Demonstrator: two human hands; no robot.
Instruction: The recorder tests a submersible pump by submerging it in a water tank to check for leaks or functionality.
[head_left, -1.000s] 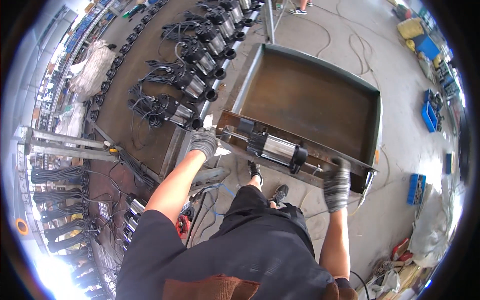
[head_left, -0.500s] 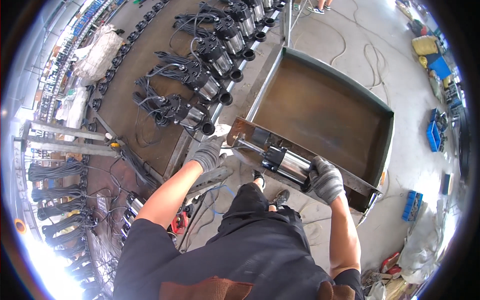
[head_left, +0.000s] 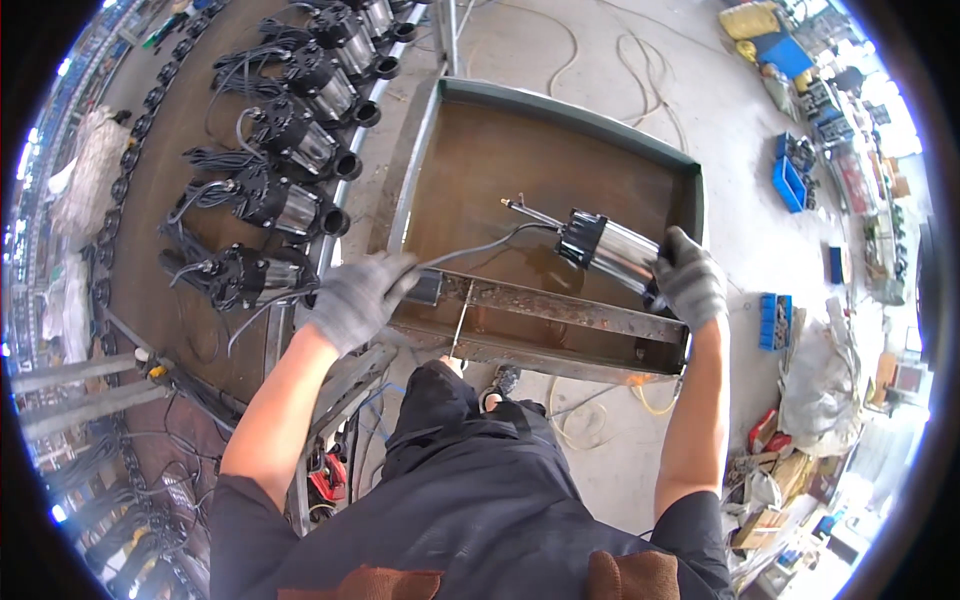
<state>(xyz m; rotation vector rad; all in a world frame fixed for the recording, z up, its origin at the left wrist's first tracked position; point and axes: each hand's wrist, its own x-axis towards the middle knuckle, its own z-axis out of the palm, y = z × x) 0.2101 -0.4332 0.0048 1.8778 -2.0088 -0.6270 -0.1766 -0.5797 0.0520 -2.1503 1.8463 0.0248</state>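
Observation:
A silver-and-black submersible pump point(head_left: 622, 255) is tilted over the brown water of a metal tank point(head_left: 565, 102); I cannot tell whether it touches the water. My right hand point(head_left: 692, 285), in a grey glove, is closed around the pump's black right end. From the pump's left end stick out a thin metal pipe with a brass tip and a dark cable point(head_left: 480, 246). That cable runs left to my left hand point(head_left: 358, 302), also gloved, whose fingers are pinched on it beside the tank's near left corner.
Several similar pumps point(head_left: 290, 210) with coiled cables stand in a row on the bench point(head_left: 150, 260) to the left. A rusty crossbar point(head_left: 570, 309) spans the tank's near side. Hoses point(head_left: 650, 70) lie on the floor beyond; blue bins point(head_left: 788, 186) sit at right.
The pump has moved from the tank's near ledge to over the water, carried by my right hand. My left hand now has the cable drawn out from it. The view has shifted right.

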